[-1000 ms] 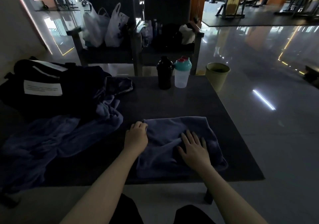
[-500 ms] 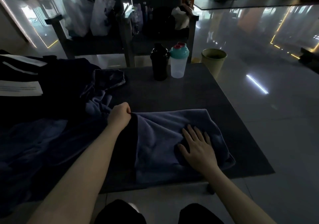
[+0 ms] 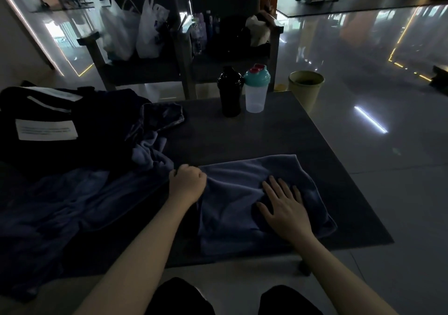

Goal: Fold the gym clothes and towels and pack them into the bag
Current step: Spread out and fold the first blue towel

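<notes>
Change: since half a second ago the left hand has drawn back toward the near edge and a little to the right, taking the left edge of the towel with it. The right hand has stayed where it was on the cloth.
Left hand: curled into a fist at the towel's left edge, bunching that edge in its fingers; creases in the cloth run toward the fist.
Right hand: flat, palm down, fingers straight and slightly spread, pressing on the middle-right of the towel.
Towel: blue, folded to a rough rectangle, lying on the right half of the table close to its near edge.
Far-left corner: the bag, black with a white label, well apart from the towel.
Left half: a heap of clothes, dark blue and unfolded, spreads from the bag down to the near edge and hangs past it. Its right side lies just beside the left hand.
Far edge: a black shaker and a clear shaker with a teal lid stand upright, side by side.
Floor: a green bin stands just beyond the far-right corner.
Beyond the far edge: two dark chairs; white plastic bags sit on the left one.
</notes>
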A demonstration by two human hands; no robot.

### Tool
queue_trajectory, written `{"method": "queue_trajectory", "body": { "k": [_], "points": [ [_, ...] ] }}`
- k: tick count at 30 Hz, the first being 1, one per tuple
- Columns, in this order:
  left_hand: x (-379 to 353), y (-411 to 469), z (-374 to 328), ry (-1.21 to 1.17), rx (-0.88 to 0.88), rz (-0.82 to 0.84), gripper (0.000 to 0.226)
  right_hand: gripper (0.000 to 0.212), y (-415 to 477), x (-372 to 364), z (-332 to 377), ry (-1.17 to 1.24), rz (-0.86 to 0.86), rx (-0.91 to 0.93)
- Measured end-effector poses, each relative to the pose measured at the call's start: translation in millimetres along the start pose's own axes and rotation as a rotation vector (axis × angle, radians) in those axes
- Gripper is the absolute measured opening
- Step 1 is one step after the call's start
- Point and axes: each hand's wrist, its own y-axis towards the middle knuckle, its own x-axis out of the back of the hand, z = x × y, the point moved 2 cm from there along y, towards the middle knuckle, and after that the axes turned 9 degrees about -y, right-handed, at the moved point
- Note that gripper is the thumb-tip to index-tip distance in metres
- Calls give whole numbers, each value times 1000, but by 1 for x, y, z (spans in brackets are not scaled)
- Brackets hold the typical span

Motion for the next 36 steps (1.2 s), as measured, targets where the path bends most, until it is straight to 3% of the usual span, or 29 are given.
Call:
{"method": "queue_trajectory", "body": {
  "k": [2,4,7,10,14,17,19,22,26,31,36],
  "points": [
    [-8,-17,-26,16,-116,-55,37,69,0,1,-1,10,4,2],
    [-30,-37,-54,0,-219,36,43,73,-1,2,-1,45,-21,-2],
    [-67,-62,-71,-27,-143,196,62,74,-4,4,-4,180,-123,-103],
    [-82,-71,-64,34,-149,101,87,52,-4,4,-19,194,-173,-249],
    [-84,-69,-64,41,-164,58,85,47,4,9,-36,193,-178,-308],
    [-84,-69,-65,57,-162,39,82,43,20,25,-50,371,-280,-505],
    [-84,-70,-65,62,-157,30,81,48,39,34,-62,413,-211,-617],
    [-86,-69,-65,50,-149,22,80,34,67,41,-73,392,-60,-578],
    [-86,-70,-65,42,-149,3,79,21,82,47,-81,639,-27,-562],
    [-87,-68,-64,34,-151,-11,78,14,92,50,-90,963,-122,-560],
    [-86,-69,-66,42,-154,-5,79,29,94,50,-89,1421,-90,-593]
  ]
}}
